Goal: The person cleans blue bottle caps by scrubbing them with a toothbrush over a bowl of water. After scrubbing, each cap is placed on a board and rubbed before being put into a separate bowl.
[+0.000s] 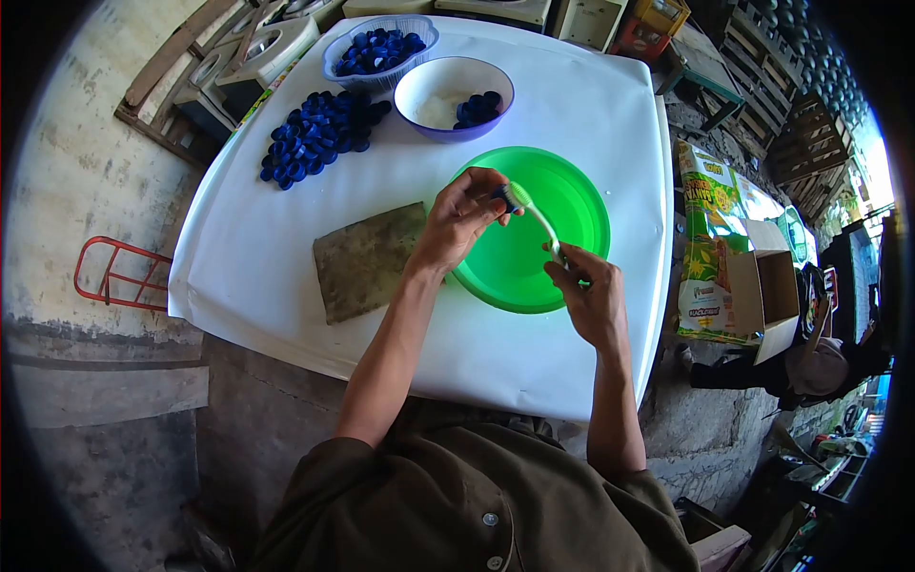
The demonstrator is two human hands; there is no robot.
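Note:
Over the green basin [515, 276], my left hand [462, 219] pinches a blue bottle cap [506, 198] between its fingertips. My right hand [589, 291] grips the handle of a toothbrush [541, 221], white and pale green, whose bristles touch the cap. A white bowl with a purple outside [456, 130] stands behind the basin, with several blue caps and some whitish stuff in it. Farther back, a pale blue basket [349, 80] is filled with blue caps. To its front left lies a loose pile of blue caps [310, 138].
A worn, stained board [367, 262] lies on the white-covered table [257, 238], left of the basin. Beyond the right edge are printed sacks [710, 238], an open cardboard box [765, 286] and another person [820, 367]. A red metal frame [112, 273] stands at the left.

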